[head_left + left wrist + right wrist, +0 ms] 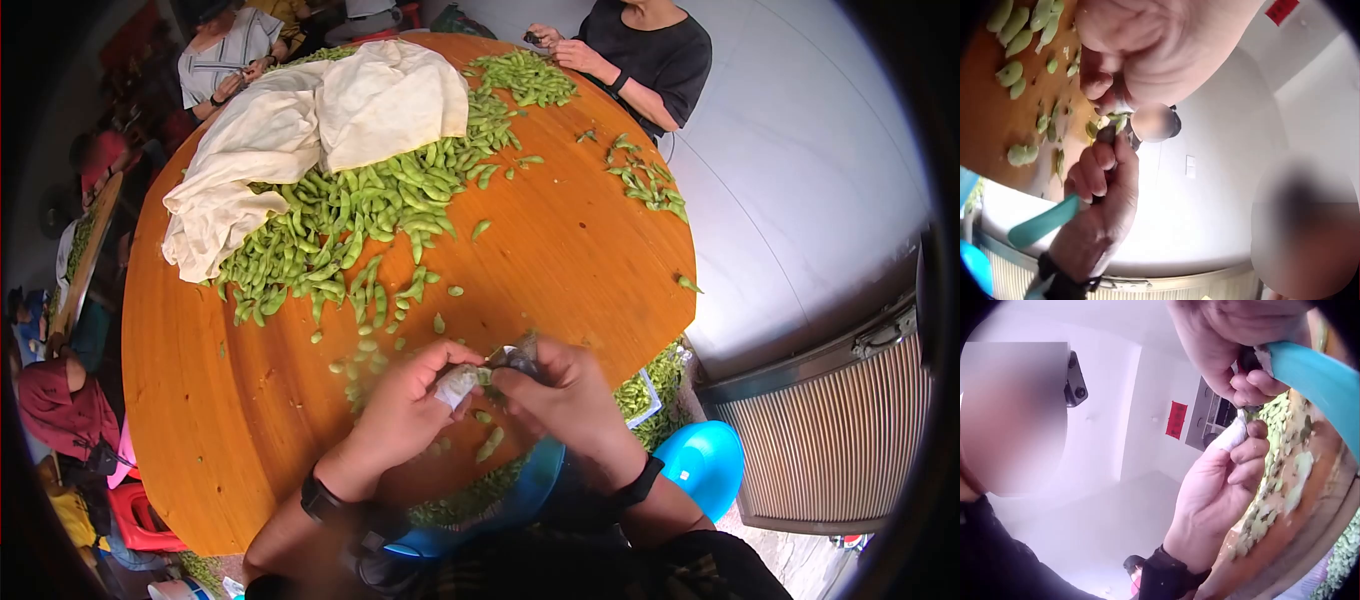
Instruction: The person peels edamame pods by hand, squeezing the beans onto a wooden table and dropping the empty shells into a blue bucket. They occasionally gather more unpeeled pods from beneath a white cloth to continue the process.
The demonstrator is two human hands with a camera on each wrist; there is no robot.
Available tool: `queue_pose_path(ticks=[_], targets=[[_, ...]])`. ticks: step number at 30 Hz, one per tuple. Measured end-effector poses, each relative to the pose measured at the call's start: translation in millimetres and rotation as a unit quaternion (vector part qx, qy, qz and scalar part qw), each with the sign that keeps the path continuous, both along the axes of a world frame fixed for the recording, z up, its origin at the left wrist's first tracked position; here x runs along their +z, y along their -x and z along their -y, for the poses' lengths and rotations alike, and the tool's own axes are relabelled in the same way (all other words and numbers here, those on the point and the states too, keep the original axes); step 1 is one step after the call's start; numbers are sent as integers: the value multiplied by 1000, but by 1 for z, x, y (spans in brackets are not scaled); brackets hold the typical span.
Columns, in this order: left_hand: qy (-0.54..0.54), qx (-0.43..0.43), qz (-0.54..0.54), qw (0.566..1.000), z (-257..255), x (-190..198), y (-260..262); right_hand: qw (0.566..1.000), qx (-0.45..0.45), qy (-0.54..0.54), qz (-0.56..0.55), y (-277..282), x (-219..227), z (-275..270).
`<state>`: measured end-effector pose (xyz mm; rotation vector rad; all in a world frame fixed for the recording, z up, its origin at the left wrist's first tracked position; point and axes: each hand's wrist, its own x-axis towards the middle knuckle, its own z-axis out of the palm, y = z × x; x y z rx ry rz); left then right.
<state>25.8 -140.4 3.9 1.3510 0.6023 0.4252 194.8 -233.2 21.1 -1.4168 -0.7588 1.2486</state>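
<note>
Over the near edge of the round table, my left hand (405, 405) and right hand (565, 395) meet with fingertips close together. Between thumb and fingers the left hand pinches a small green bean pod (484, 377). A white wrap (1233, 435) covers the left thumb. My right hand grips a tool whose teal handle (1044, 222) sticks out below the fist in the left wrist view. Its working end, dark and at the pod, is mostly covered by fingers; I cannot tell its kind. Shelled beans (365, 357) and loose pods (490, 443) lie beneath the hands.
A large heap of green pods (370, 200), partly under a cream cloth (395, 105), covers the far left of the wooden table (580, 260). At my lap sits a blue basin (545, 470); another blue basin (705, 465) stands right. People sit across the table.
</note>
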Motion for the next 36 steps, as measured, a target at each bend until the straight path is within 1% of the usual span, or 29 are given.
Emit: queue_pose_path(ticks=[2, 3, 4, 5, 6, 7, 8, 9, 10, 11, 13, 14, 15, 17, 19, 20, 21, 23, 24, 26, 27, 29, 31, 32, 33, 34, 35, 36], targets=[[-116, 31, -76, 990, -2, 2, 0, 1000, 2, 13, -1, -11, 0, 4], [-116, 29, -77, 990, -4, 2, 1, 996, -50, -13, 68, -20, 1, 8], [-260, 35, -101, 960, -8, 2, 3, 985, -101, -39, 136, -32, 2, 13], [-398, 41, -122, 908, -11, 1, 4, 973, -132, -64, 176, -52, -9, 20], [-479, 42, -139, 866, -13, 1, 5, 968, -160, -26, 193, -69, 0, 28], [-479, 43, -138, 866, -10, 6, 5, 942, -196, -26, 270, -96, -18, 41], [-524, 29, -168, 834, -5, 16, 4, 878, -229, -44, 418, -119, -30, 52], [-568, 14, -197, 799, -1, 21, 2, 851, -250, -14, 462, -133, -31, 65], [-557, -7, -188, 809, 2, 20, -1, 816, -253, -9, 521, -137, -26, 74], [-556, -8, -190, 809, 5, 18, -4, 809, -262, -9, 527, -143, -31, 85], [-547, -64, -207, 808, 7, 10, -8, 782, -229, 28, 578, -145, -42, 101], [-541, -58, -197, 816, 7, 10, -8, 801, -216, 37, 557, -134, -38, 102], [-541, -59, -197, 815, 8, 12, -9, 820, -197, 99, 528, -124, -33, 103], [-559, -66, -243, 790, 9, 17, -12, 832, -154, 24, 533, -108, -38, 102], [-565, -65, -234, 788, 10, 10, -13, 863, -136, -6, 487, -81, -30, 91], [-571, -63, -224, 787, 10, 7, -14, 879, -122, -48, 459, -68, -24, 84], [-572, -63, -224, 787, 11, 6, -15, 879, -110, -75, 457, -59, -24, 77], [-509, -24, -137, 849, 14, 5, -17, 858, -67, -88, 501, -43, -18, 64], [-510, -24, -139, 848, 16, 6, -17, 859, -67, -89, 500, -41, -19, 59], [-392, 0, -101, 914, 19, 9, -19, 813, -1, -95, 575, -42, -27, 50], [-393, 1, -102, 914, 20, 13, -21, 813, -1, -97, 574, -49, -31, 50], [-337, -2, -115, 935, 25, 23, -25, 780, -60, -57, 620, -75, -38, 60], [-249, -8, -100, 963, 33, 29, -35, 768, -126, -38, 627, -113, -37, 75], [-251, -25, -99, 962, 30, 27, -32, 752, -138, -8, 645, -130, -37, 87], [-237, -91, -41, 966, 39, 30, -50, 735, -150, 21, 661, -145, -40, 101], [-337, -109, -27, 935, 39, 36, -57, 727, -168, 39, 664, -157, -46, 111], [-434, -126, -12, 892, 35, 44, -62, 719, -187, 58, 667, -170, -55, 122], [-449, -123, -116, 877, 30, 56, -63, 743, -195, 110, 630, -185, -72, 137]])
